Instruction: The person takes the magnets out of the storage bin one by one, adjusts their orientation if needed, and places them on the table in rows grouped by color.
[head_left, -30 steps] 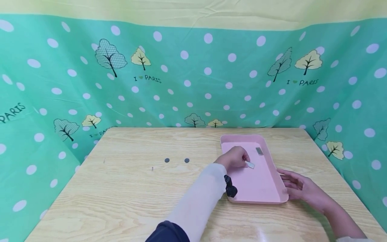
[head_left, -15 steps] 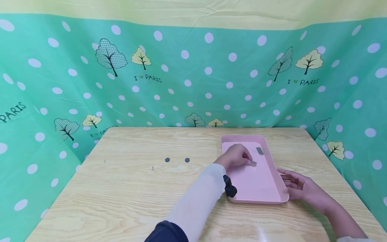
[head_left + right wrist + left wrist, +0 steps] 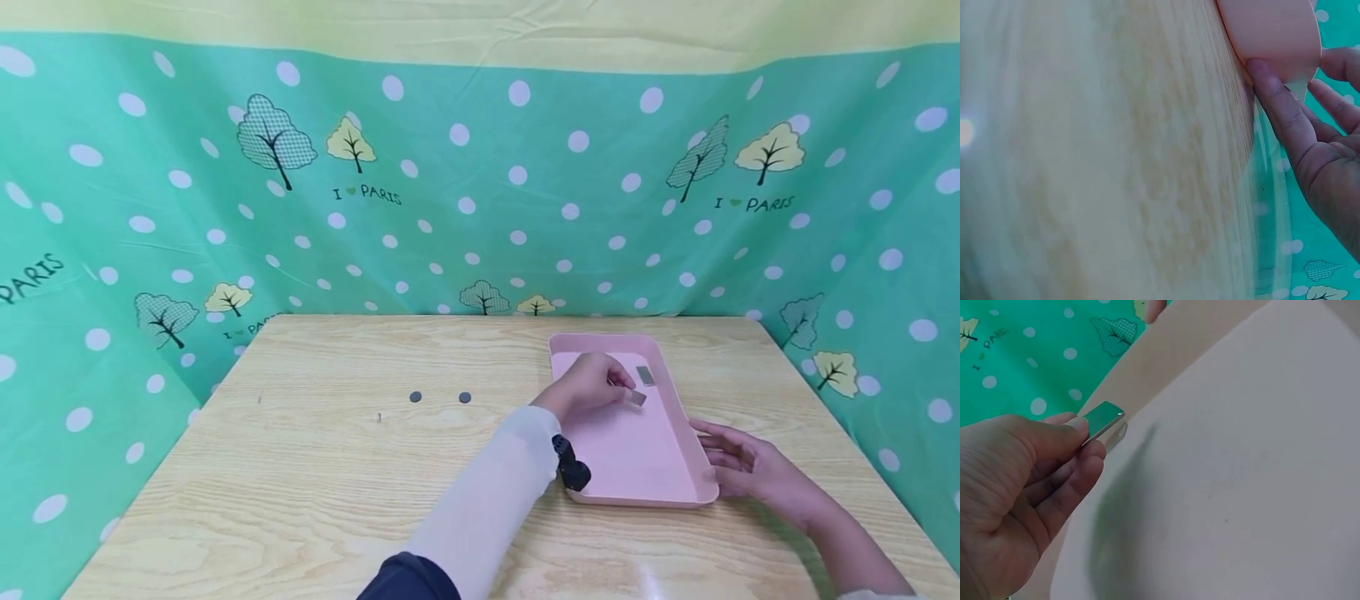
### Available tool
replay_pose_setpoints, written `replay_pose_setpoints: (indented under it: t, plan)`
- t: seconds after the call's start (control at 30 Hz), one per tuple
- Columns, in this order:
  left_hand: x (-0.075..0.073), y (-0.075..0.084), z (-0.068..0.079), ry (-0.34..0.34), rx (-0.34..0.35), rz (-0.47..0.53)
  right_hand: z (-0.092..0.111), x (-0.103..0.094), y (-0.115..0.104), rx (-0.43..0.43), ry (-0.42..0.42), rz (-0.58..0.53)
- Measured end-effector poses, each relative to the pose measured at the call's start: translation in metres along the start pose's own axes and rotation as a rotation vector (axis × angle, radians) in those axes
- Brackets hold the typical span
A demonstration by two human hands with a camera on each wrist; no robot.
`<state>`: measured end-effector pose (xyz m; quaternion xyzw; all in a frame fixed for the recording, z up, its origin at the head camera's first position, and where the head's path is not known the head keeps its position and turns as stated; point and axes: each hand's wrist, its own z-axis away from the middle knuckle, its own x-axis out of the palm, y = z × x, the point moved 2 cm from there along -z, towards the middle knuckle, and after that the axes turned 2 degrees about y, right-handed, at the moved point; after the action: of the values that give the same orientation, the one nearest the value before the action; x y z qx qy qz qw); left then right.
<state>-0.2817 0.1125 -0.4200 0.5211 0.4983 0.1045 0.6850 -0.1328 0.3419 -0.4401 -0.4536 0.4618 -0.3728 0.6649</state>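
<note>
Over the pink tray [image 3: 641,467], my left hand [image 3: 595,383] pinches a small flat, shiny metal block [image 3: 636,397] between thumb and fingers. The left wrist view shows this hand [image 3: 1016,481] up close, the mirror-like metal block [image 3: 1102,419] sticking out past the fingertips. A similar second metal block [image 3: 645,376] lies on the tray floor near its right wall, just beyond the held one. Outside the tray, my right hand [image 3: 753,471] touches the right wall near the front corner. In the right wrist view its thumb [image 3: 1272,87] rests against the wall and its fingers are extended.
Two dark round discs, one on the left [image 3: 416,397] and one on the right [image 3: 465,397], lie on the wooden table [image 3: 300,483] left of the tray. A green dotted curtain [image 3: 465,208] hangs behind the table and along both sides.
My left hand has shifted slightly right and farther back with the metal block, bringing it closer to the second one. My right hand and the tray have stayed in place.
</note>
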Motion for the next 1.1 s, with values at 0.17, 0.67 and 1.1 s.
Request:
replay_pose_setpoints:
  t: [0.17,0.67,1.1]
  plan:
    - [0.0,0.005,0.003,0.007,-0.03,0.122,0.0,0.0,0.001,0.0,-0.01,-0.011]
    - [-0.006,0.014,0.017,0.028,0.005,0.223,-0.001,0.001,0.002,0.001,0.005,0.015]
    - [-0.014,0.013,0.035,0.037,0.033,0.329,-0.001,0.002,0.002,0.006,0.009,0.006]
